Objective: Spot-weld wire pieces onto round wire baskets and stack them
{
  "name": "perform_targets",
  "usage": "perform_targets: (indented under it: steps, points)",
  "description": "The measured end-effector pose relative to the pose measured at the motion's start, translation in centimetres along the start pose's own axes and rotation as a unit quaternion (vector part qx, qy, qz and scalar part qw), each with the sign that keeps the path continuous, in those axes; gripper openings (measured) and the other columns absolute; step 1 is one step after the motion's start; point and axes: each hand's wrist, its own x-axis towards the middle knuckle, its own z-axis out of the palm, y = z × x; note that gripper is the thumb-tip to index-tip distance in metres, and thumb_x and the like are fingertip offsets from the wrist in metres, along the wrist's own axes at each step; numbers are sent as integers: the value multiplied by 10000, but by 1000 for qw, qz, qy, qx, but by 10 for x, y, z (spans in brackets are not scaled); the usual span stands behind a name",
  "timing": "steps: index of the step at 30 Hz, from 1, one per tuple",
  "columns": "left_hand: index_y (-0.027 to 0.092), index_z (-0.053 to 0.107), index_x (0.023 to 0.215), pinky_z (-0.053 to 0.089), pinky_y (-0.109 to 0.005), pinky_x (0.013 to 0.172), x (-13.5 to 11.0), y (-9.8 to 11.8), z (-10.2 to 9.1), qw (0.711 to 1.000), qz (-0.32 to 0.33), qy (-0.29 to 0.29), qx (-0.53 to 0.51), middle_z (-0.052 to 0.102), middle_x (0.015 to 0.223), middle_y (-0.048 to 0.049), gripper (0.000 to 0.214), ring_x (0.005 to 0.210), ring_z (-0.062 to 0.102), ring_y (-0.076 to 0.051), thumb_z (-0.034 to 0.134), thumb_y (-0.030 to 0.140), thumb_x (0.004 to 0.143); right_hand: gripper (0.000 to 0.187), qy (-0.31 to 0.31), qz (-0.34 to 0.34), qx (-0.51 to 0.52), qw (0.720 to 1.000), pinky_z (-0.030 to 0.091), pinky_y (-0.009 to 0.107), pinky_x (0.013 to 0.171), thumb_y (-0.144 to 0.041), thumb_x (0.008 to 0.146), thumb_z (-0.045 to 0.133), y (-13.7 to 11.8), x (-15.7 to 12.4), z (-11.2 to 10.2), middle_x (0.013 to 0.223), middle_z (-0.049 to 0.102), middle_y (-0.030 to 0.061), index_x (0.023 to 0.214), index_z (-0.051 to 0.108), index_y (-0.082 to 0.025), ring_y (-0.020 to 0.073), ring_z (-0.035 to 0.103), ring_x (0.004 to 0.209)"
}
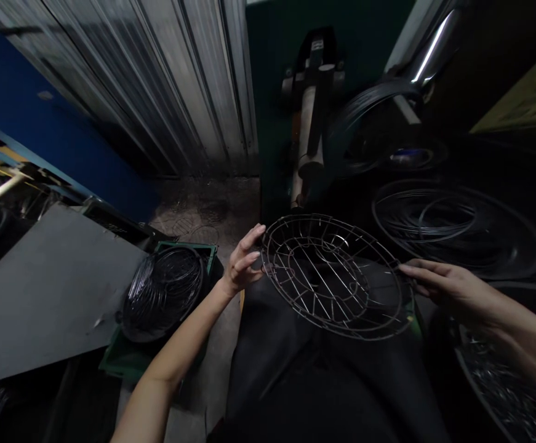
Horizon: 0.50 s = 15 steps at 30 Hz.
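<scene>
Between my hands a round wire fan guard point(316, 314) hangs tilted over a dark apron or cloth point(295, 375). My left hand point(244, 261) is at the guard's left rim, with the fingers bent around its edge. On the opposite side, my right hand point(438, 280) pinches the right rim between thumb and fingers. The guard has concentric rings joined by short spokes, with straight parallel wires across its middle. Just beyond it stands a machine arm with a pale cylinder point(311, 135), mounted on a dark green body point(272, 74).
At left, a green crate point(127, 354) holds a dark round bundle of wire rings point(166, 292), beside a grey sloping panel point(55, 289). A blue cabinet point(60, 117) stands farther back. Coiled wire point(429, 215) lies right, above a container of small shiny pieces point(498, 381).
</scene>
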Motion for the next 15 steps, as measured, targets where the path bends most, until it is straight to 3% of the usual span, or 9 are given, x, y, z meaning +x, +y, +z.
perform_targets:
  steps: [5, 10, 13, 15]
  points:
    - [365, 162, 1399, 439, -541, 1019, 7, -18, 23, 999, 10, 29, 13, 308, 1488, -98, 738, 1342, 392, -257, 633, 308, 833, 358, 60, 39, 110, 991, 316, 170, 389, -396, 397, 856, -14, -13, -9, 584, 496, -5, 655, 685, -217, 67, 369, 483]
    - [362, 185, 1390, 467, -501, 1000, 7, -30, 40, 998, 15, 54, -4, 313, 1482, -115, 795, 1335, 404, -264, 693, 308, 781, 377, 110, 34, 77, 990, 316, 197, 353, -424, 359, 831, -30, -32, -10, 540, 512, -1, 639, 664, -234, 97, 390, 458]
    - [359, 187, 1388, 474, -485, 995, 5, -32, 43, 998, 16, 61, -6, 318, 1478, -115, 819, 1332, 408, -263, 712, 275, 765, 386, 126, 43, 46, 990, 413, 224, 403, -464, 370, 803, -33, -42, -8, 598, 587, 24, 661, 657, -258, 149, 512, 521]
    - [358, 193, 1382, 468, -485, 1000, 4, -33, 44, 998, 10, 65, -13, 323, 1474, -116, 826, 1333, 406, -262, 723, 297, 751, 377, 123, 13, 1, 992, 460, 258, 438, -539, 417, 759, -33, -47, -8, 622, 609, 40, 655, 646, -269, 180, 557, 549]
